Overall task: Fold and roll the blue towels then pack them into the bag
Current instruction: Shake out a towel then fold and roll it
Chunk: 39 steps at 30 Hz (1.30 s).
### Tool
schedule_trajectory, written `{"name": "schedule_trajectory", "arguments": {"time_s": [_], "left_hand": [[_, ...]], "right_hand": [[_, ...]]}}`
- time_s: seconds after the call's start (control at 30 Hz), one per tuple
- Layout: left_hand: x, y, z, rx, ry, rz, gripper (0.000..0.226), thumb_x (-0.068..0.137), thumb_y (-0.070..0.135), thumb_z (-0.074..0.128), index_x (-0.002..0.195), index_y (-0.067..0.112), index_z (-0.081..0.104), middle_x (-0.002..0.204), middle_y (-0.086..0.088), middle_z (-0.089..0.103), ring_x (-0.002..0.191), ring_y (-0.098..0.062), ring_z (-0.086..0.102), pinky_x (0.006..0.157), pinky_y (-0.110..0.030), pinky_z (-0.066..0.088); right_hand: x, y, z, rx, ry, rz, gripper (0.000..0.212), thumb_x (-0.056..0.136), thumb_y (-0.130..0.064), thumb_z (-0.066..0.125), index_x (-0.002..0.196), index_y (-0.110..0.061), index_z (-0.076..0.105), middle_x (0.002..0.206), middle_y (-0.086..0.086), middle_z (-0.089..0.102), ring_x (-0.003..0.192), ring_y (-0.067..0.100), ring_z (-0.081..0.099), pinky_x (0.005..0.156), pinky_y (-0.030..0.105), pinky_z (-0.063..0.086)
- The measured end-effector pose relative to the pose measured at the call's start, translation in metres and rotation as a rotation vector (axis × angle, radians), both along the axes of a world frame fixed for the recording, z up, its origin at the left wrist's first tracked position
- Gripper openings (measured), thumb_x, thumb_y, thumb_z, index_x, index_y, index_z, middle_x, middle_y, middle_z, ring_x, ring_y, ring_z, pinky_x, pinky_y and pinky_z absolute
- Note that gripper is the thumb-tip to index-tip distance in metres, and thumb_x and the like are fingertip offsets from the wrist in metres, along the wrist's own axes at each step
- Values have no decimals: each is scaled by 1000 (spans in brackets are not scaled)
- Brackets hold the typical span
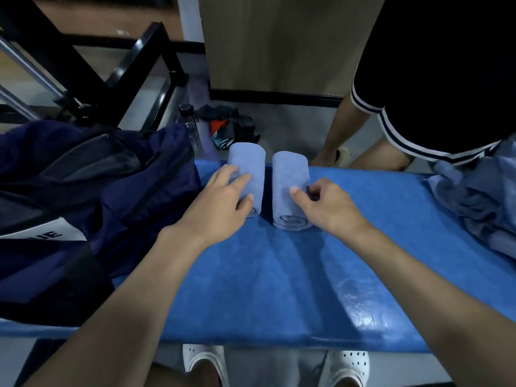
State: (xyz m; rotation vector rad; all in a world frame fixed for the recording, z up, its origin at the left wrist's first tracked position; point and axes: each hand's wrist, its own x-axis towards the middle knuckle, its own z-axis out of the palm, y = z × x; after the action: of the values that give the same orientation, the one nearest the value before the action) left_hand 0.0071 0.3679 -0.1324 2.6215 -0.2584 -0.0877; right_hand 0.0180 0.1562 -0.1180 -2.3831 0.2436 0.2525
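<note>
While the blue tabletop [279,289] fills the middle, a dark bag [97,177] lies on it at nine o'clock and a heap of loose towels [480,196] at three o'clock. At twelve o'clock two rolls sit just beside each other. The left hand [220,199] rests relaxed fingers across the left roll [251,160]. The right hand [332,205] pinches the right roll [289,169] between thumb and curled fingers.

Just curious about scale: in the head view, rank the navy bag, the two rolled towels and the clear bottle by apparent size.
1. navy bag
2. left rolled towel and right rolled towel: alike, unranked
3. clear bottle, though it sits farther away, so unsure
</note>
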Motion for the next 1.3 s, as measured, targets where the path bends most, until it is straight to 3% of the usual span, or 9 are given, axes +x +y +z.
{"name": "schedule_trajectory", "arguments": {"time_s": [0.13,0.3,0.5,1.0,1.17,1.3], "left_hand": [[-1,-3,0,21,-22,-37,56,103,34,46,154,15,32,166,0,10,152,-15,8,122,-32,19],[-2,-5,3,84,-42,-32,54,103,33,45,153,17,34,164,-4,18,151,-18,12,120,-36,21],[-1,-7,4,233,-114,-9,55,103,38,41,152,14,35,161,-6,24,148,-19,20,117,-34,19],[-1,-9,10,262,-122,40,50,103,34,40,147,10,40,153,-8,32,141,-24,28,112,-37,26],[-1,-30,28,187,-160,66,43,101,33,43,142,18,50,148,-3,42,137,-23,35,110,-40,27],[7,-74,55,194,-190,-29,38,100,30,44,135,20,55,138,-2,53,126,-27,44,105,-41,31]], "right_hand": [[-2,-3,-2,86,-33,66,64,87,-44,67,141,-28,37,124,2,52,114,21,51,87,32,46],[6,9,-8,126,-95,82,66,87,-42,68,145,-29,38,137,5,46,129,20,43,105,37,42],[18,19,-9,154,-115,84,68,87,-41,69,145,-25,40,135,1,48,125,16,46,90,22,37],[22,29,-10,128,-123,131,72,86,-45,68,147,-21,38,140,4,48,130,19,45,91,21,35],[3,6,4,46,-147,95,58,87,-47,66,135,-17,51,130,7,55,122,22,51,92,27,39],[-21,-44,21,-26,-159,63,32,89,-37,64,114,-17,64,109,2,65,102,20,60,87,27,46]]}}
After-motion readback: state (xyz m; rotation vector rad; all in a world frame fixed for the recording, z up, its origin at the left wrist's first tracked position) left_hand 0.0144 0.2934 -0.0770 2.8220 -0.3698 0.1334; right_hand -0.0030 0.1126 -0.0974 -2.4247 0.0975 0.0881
